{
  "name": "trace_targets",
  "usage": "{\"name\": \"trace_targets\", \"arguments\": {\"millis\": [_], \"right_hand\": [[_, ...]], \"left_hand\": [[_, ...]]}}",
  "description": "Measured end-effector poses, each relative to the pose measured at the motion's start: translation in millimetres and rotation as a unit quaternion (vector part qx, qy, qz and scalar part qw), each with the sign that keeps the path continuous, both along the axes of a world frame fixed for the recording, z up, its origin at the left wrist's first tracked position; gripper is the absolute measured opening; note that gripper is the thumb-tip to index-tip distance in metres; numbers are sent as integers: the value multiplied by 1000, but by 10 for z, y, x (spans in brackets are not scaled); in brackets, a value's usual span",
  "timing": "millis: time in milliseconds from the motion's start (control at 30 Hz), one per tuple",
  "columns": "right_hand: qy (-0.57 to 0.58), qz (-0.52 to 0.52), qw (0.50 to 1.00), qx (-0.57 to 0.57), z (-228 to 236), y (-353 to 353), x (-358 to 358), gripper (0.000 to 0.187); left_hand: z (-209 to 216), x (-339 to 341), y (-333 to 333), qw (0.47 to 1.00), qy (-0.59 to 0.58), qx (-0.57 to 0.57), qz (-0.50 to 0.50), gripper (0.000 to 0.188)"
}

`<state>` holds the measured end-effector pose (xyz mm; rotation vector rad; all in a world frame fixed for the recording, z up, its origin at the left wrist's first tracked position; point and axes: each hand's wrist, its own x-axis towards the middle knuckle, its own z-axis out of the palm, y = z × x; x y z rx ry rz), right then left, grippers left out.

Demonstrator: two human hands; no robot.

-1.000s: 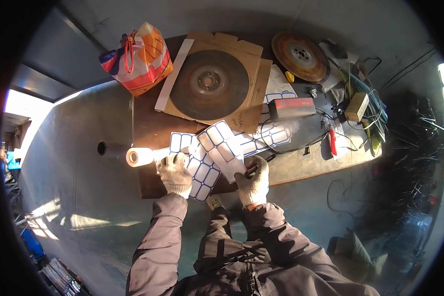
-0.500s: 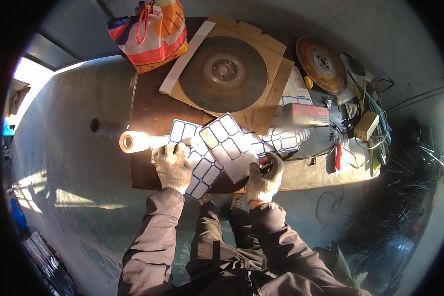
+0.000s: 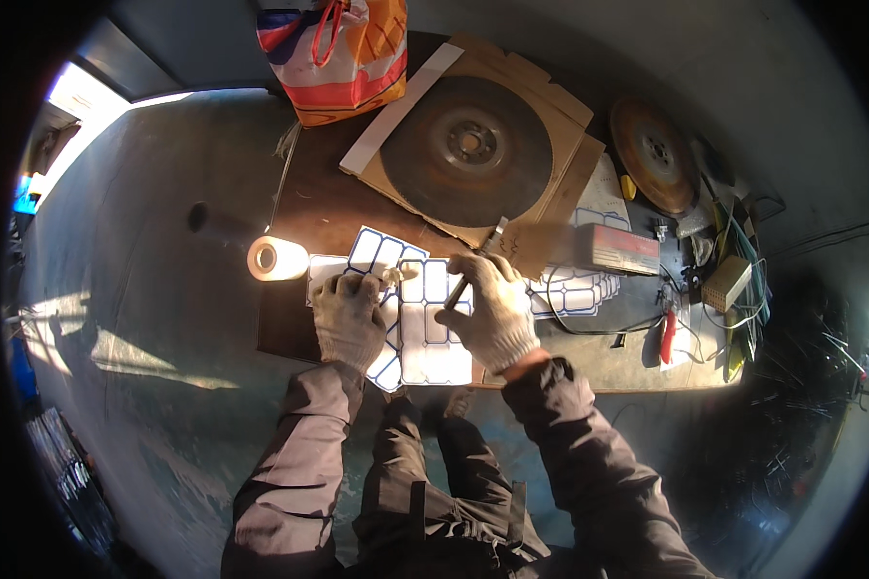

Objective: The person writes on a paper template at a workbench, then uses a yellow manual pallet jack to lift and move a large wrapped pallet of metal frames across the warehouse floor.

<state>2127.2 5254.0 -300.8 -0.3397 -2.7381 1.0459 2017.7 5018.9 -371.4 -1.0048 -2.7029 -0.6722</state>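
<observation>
A brown table with a smooth, dull top carries everything, its edges bowed by the lens; on it lies a flat piece of corrugated cardboard, torn along its edges, under a big round metal disc, dark grey with brownish rings and a holed hub. A glossy bag in orange, red, white and purple stands beside it at the far left, and a second disc, rustier, lies at the far right. White paper label sheets, printed with blue rounded frames, overlap at the near edge in front of the person, while more sheets fan out to the right, near a grey and red oblong box; a pale, hollow-cored roll sits just left. Both forearms, in creased dark sleeves, reach forward from below, and the knitted gloves stay apart from each other, palms turned down. The left hand rests on the left side of the sheets, fingers bent; whether it pinches one I cannot tell. The right hand, over the sheets' right side, has its fingers closed around a slim dark tool, slanting up to the right
</observation>
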Motion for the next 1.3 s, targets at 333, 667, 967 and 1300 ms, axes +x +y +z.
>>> {"name": "trace_targets", "arguments": {"millis": [333,667,967,1300], "right_hand": [[-143,5,990,-11,-236,67,-252,59],[76,-362,929,-10,-545,-109,735,66],[111,-181,971,-110,-465,-77,1236,46],[54,-158,960,-224,-554,-18,616,25]], "left_hand": [[-68,10,-10,999,45,26,10,32],[-99,-65,6,998,26,35,46,36],[-162,-3,-122,994,46,84,-60,46],[-120,-348,184,983,46,177,5,30]]}}
